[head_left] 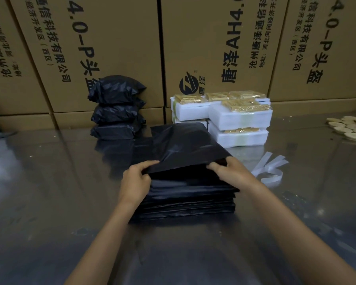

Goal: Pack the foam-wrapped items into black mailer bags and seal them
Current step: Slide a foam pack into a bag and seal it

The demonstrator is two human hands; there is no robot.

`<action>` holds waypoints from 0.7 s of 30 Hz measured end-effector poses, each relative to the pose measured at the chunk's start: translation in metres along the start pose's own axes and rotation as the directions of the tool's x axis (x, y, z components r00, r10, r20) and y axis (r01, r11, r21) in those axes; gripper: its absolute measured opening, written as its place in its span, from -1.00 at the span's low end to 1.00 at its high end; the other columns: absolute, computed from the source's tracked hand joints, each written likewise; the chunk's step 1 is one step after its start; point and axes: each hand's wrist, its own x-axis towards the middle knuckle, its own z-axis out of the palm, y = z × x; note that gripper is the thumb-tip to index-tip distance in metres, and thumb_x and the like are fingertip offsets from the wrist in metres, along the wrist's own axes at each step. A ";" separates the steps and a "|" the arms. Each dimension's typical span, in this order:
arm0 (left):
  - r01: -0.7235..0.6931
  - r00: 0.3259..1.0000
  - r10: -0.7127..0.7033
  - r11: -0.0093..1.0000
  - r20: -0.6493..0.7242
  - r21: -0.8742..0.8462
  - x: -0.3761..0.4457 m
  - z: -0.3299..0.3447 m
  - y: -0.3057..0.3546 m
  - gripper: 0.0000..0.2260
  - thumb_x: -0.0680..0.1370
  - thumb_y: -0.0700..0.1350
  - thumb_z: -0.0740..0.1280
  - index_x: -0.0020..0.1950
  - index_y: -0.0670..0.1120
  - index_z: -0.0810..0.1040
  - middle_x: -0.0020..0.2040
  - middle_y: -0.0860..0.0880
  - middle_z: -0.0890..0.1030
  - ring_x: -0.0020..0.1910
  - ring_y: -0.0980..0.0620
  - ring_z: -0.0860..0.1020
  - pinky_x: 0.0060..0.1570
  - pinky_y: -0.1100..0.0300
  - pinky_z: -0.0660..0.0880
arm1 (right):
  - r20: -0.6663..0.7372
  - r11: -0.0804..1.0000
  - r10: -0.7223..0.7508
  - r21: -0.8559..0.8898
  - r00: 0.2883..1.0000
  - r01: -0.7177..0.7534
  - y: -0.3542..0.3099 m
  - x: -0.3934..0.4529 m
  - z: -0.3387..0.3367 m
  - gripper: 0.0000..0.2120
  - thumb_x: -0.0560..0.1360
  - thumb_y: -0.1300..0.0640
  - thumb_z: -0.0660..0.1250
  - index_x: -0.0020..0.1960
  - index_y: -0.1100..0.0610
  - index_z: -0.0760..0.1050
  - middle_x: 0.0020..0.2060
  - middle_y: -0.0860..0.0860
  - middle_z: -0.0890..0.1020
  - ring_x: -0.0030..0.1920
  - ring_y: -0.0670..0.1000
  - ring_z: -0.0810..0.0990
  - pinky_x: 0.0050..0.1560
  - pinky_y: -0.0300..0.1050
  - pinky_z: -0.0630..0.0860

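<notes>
Presently both hands — left hand (136,179), right hand (227,171) — pinch the top flat black plastic mailer bag (185,149) by its near edge; its length runs away toward the white foam-wrapped packs (239,117).

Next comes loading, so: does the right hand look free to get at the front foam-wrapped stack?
Probably not yet: the right hand grips the top mailer bag. Nothing stands before the foam-wrapped stack.

The fingers of the left hand (137,177) and the right hand (227,171) were tucked under the lifted black bag (183,149), so only the thumbs showed. That bag hid the lower foam packs (237,138) at 12 o'clock. The pale discs (350,127) at 3 o'clock were cut by the edge. The contents of the sealed parcels (116,109) could not be told.
</notes>
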 end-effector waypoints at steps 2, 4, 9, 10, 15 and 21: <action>-0.035 0.999 0.034 0.999 -0.043 -0.031 -0.004 -0.001 -0.001 -0.41 0.43 -0.47 0.09 0.18 0.06 0.66 -0.20 0.06 0.65 -0.35 -0.29 0.54 -0.45 0.02 0.50 | 0.011 0.994 -0.054 -0.095 0.998 0.055 0.006 -0.014 -0.006 -0.74 0.55 0.02 0.36 0.19 0.11 0.57 0.06 -0.01 0.65 0.12 0.01 0.59 0.12 -0.10 0.48; -0.056 0.997 0.051 0.995 -0.058 -0.078 -0.013 -0.006 -0.001 -0.40 0.40 -0.48 0.08 0.13 0.05 0.67 -0.18 0.04 0.68 -0.32 -0.24 0.58 -0.44 0.07 0.50 | 0.017 0.985 -0.105 -0.132 0.994 0.106 0.010 -0.028 -0.008 -0.78 0.56 0.05 0.35 0.16 0.10 0.57 0.03 -0.02 0.66 0.10 0.01 0.59 0.16 -0.07 0.50; -0.031 0.939 0.020 0.999 0.343 0.029 -0.040 -0.042 -0.004 -0.68 0.56 -0.32 0.31 0.16 0.05 0.65 0.03 -0.04 0.64 -0.35 0.22 0.53 -0.37 0.46 0.40 | 0.053 0.996 -0.076 -0.044 0.996 0.079 -0.002 -0.060 -0.039 -0.75 0.55 0.15 0.29 -0.18 0.17 0.69 -0.30 0.01 0.74 -0.27 -0.03 0.70 -0.27 -0.19 0.58; -0.049 0.894 0.004 0.995 0.448 0.088 -0.041 -0.054 0.000 -0.79 0.55 -0.18 0.41 0.12 0.08 0.66 0.05 0.00 0.60 -0.26 0.22 0.54 -0.30 0.50 0.39 | 0.021 0.997 -0.069 0.035 0.997 0.068 -0.006 -0.063 -0.048 -0.73 0.55 0.16 0.28 -0.22 0.19 0.68 -0.33 0.05 0.73 -0.35 -0.02 0.69 -0.38 -0.22 0.55; -0.071 0.953 0.072 0.997 0.294 -0.014 0.006 -0.058 0.038 -0.70 0.48 0.17 0.39 0.02 -0.03 0.63 -0.03 0.08 0.64 -0.07 0.29 0.57 -0.17 0.47 0.41 | -0.334 0.952 -0.213 0.139 0.918 0.272 -0.030 -0.022 -0.063 -0.92 0.54 0.12 0.37 -0.01 0.09 0.62 -0.09 -0.04 0.72 -0.08 -0.07 0.66 -0.06 -0.13 0.60; 0.026 0.924 -0.011 0.999 0.382 -0.034 0.075 0.038 0.050 -0.06 0.47 0.31 0.35 0.62 -0.10 -0.05 0.59 -0.03 0.15 0.54 0.01 0.19 0.39 0.28 0.15 | -0.073 0.981 -0.191 0.024 0.979 0.193 -0.022 0.057 -0.007 -0.26 0.50 -0.19 0.40 0.52 0.09 0.20 0.48 0.02 0.37 0.43 0.03 0.39 0.35 -0.12 0.34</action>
